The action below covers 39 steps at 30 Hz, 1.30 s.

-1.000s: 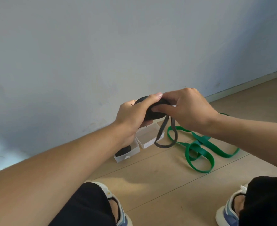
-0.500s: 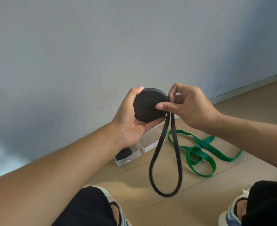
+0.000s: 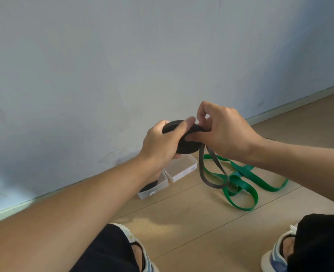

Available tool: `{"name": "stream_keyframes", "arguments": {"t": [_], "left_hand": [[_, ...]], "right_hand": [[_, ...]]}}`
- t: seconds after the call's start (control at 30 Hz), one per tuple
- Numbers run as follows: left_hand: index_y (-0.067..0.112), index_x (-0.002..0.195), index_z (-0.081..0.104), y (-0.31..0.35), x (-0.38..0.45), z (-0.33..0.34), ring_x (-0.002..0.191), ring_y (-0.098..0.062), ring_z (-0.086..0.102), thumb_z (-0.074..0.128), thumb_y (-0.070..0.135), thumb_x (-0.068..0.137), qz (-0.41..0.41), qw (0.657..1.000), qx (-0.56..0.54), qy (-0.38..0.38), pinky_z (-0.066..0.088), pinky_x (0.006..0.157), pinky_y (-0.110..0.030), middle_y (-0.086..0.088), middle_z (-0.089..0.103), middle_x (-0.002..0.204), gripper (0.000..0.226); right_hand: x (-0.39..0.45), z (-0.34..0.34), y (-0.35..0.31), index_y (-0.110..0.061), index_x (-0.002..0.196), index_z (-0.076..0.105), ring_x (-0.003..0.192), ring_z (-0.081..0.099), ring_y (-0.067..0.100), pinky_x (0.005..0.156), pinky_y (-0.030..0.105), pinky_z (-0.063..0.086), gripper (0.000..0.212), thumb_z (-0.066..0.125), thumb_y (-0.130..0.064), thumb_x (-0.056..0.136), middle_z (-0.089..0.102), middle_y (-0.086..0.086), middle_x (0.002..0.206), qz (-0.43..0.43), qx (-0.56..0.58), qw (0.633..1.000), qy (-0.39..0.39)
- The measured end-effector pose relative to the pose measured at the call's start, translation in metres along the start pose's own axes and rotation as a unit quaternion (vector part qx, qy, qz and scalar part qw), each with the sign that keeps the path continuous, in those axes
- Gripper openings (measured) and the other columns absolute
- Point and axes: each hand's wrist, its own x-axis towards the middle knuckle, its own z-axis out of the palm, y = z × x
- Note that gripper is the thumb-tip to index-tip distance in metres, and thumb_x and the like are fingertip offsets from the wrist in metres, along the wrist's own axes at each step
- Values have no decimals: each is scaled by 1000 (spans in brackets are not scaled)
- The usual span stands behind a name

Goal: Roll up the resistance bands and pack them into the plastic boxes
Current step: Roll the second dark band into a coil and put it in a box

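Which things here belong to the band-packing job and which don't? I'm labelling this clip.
Part of the job:
- black band roll, gripped by left hand, wound by right hand
- its loose tail
- green resistance band on the floor
- empty plastic box
- plastic box with a black roll

Not part:
- sneakers
- wall

Soft daylight, even, no glare; frame mostly sharp.

Wall (image 3: pixel 123 55) reads blue-grey, dimmer at lower left, with a bright patch at far left edge. A pale sunlit patch lies on the floor (image 3: pixel 182 232) between the knees. Left hand (image 3: pixel 162 146) fingertips slightly motion-blurred. Skirting line bends toward the edges: wide-angle distortion. Near forearm soft.
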Motion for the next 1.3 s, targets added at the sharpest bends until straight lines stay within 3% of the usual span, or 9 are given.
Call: {"name": "stream_keyframes", "arguments": {"t": [0.1, 0.3, 0.57, 0.73, 0.87, 0.97, 1.07, 1.17, 1.3], "left_hand": [[15, 108, 71, 4, 2, -2, 93, -27, 78, 76, 62, 82, -42, 995, -89, -20, 65, 80, -50, -12, 77, 106, 54], [17, 119, 70, 15, 2, -5, 94, -41, 76, 73, 54, 87, -111, 963, -236, -59, 63, 80, -55, -19, 74, 112, 49], [10, 133, 63, 15, 7, -18, 102, -44, 74, 62, 48, 96, -104, 935, -334, -65, 61, 81, -61, -23, 72, 122, 53], [4, 123, 67, 17, 0, -18, 100, -43, 75, 49, 48, 103, -113, 926, -351, -77, 58, 90, -59, -24, 76, 112, 51], [3, 126, 64, 14, 1, -18, 104, -44, 73, 46, 49, 105, -112, 914, -381, -88, 58, 91, -59, -26, 73, 117, 54], [12, 129, 66, 6, 6, -22, 110, -41, 72, 41, 53, 104, -120, 944, -290, -102, 59, 89, -61, -22, 72, 124, 54], [30, 118, 64, -7, 11, -29, 113, -22, 68, 42, 60, 96, 21, 998, 53, -11, 60, 90, -52, -2, 71, 118, 43], [38, 103, 64, -10, 11, -32, 93, -4, 67, 60, 70, 73, 144, 965, 213, -51, 54, 80, -25, 12, 70, 97, 44], [32, 76, 61, -5, 12, -22, 71, -17, 61, 81, 47, 78, 146, 903, 390, -103, 44, 59, -30, 6, 64, 74, 25]], "right_hand": [[2, -3, -1, -17, 81, 47, 70, 71, 25, 60, 43, 58, 41, 83, -36, 79, 72, 9, 73, 18, 36, 999, 12], [5, -6, -1, -16, 79, 54, 58, 68, 5, 57, 18, 51, 34, 86, -22, 78, 74, 1, 66, 37, 171, 985, 6], [1, 0, 12, -16, 78, 56, 81, 70, 47, 86, 54, 57, 39, 87, -39, 71, 76, 11, 72, 95, 194, 976, 2], [1, 1, 7, -12, 85, 57, 84, 77, 23, 86, 34, 58, 35, 84, -31, 73, 79, 10, 79, 119, 269, 956, -18], [2, 4, 4, -10, 89, 56, 84, 77, 26, 95, 45, 57, 34, 83, -27, 78, 78, 13, 80, 114, 287, 951, -5], [2, 1, 2, -9, 87, 57, 84, 75, 30, 90, 45, 57, 34, 84, -29, 79, 77, 12, 76, 100, 213, 972, 6], [4, -7, 2, -22, 80, 58, 70, 72, 12, 75, 32, 58, 28, 84, -31, 80, 76, -4, 69, 49, 46, 997, -31], [3, -11, -3, -28, 76, 54, 63, 64, 7, 67, 34, 56, 29, 82, -30, 80, 72, -6, 66, -14, -93, 993, -68], [2, -11, -9, -28, 79, 47, 62, 53, 10, 54, 31, 46, 29, 76, -31, 84, 61, -6, 70, -67, -195, 975, -87]]}}
